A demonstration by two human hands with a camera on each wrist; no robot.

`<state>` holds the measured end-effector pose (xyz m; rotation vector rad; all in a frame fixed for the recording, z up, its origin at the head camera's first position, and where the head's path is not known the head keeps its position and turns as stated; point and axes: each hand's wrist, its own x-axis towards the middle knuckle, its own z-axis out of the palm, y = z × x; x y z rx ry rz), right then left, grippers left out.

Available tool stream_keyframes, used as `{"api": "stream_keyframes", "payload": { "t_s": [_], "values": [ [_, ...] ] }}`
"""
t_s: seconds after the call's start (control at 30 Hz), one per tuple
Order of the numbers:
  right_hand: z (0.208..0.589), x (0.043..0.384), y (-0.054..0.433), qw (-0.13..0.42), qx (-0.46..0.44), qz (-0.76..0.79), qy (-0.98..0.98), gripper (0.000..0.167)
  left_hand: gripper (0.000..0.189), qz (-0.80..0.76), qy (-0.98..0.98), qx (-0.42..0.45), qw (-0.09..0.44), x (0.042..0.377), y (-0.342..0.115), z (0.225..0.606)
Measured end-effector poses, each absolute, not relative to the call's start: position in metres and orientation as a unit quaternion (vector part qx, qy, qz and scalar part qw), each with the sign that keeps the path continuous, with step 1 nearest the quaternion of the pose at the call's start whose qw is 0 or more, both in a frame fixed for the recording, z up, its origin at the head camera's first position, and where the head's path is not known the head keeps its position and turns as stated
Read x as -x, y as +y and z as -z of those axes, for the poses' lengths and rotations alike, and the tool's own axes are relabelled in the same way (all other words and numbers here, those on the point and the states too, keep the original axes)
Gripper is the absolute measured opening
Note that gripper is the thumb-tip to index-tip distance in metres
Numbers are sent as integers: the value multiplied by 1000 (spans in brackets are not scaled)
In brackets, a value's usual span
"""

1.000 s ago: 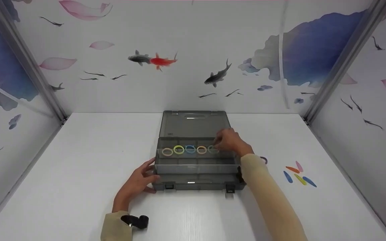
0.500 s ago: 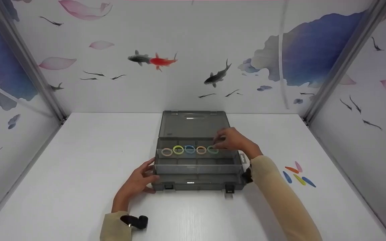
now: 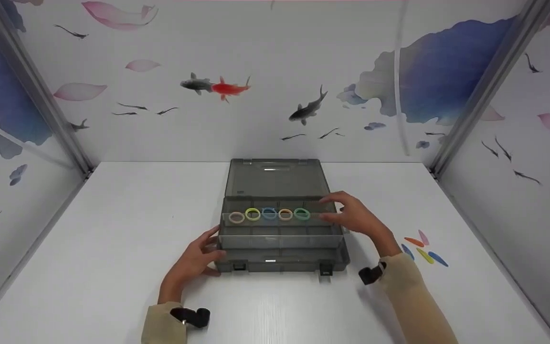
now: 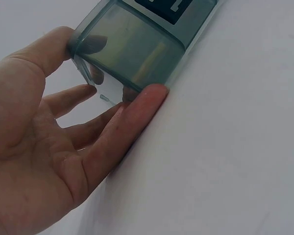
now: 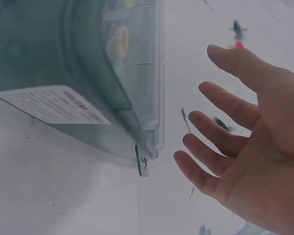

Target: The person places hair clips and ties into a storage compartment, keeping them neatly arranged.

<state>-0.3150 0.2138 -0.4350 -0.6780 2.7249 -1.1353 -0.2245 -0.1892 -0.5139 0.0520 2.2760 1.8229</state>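
Observation:
A grey translucent storage box [image 3: 282,265] stands on the table with its lid [image 3: 277,177] laid open at the back. Several coloured hair ties sit in a row along a clear divider, from a beige one [image 3: 237,218] at the left to a green one [image 3: 302,214] at the right. My left hand [image 3: 193,260] grips the box's left side near the front corner, thumb over the edge. Past the row's right end, my right hand [image 3: 357,216] hovers over the box's right edge, thumb and fingers spread, holding nothing. The right wrist view shows its bare palm.
On the table to the right lie several small teardrop-shaped hair clips, among them a pink one [image 3: 423,237], a yellow one [image 3: 425,256] and a blue one [image 3: 438,259]. Patterned panels enclose the table at the back and sides. Two latches stick out at the box's front.
My right hand has let go of the green hair tie and moved right, its fingers spreading; the tie now stays in the row. My left hand keeps its place on the box.

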Motion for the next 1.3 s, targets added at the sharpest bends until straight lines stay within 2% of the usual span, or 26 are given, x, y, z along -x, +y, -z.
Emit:
{"api": "stream_keyframes", "payload": {
  "t_s": [0.23, 0.37, 0.77, 1.03, 1.3],
  "values": [
    [445, 307, 236, -11, 181, 452, 874, 45, 76, -616, 780, -13, 108, 224, -189, 514],
    [448, 307, 247, -20, 158, 462, 873, 42, 77, -613, 783, -7, 108, 222, -189, 513],
    [470, 306, 301, 11, 44, 446, 894, 58, 75, -623, 774, -16, 116, 223, -189, 513],
    [485, 304, 320, 79, -32, 486, 870, 72, 76, -623, 773, -22, 118, 223, -190, 512],
    [491, 305, 321, 106, -40, 477, 872, 82, 76, -624, 772, -20, 116, 222, -189, 511]
  ]
}}
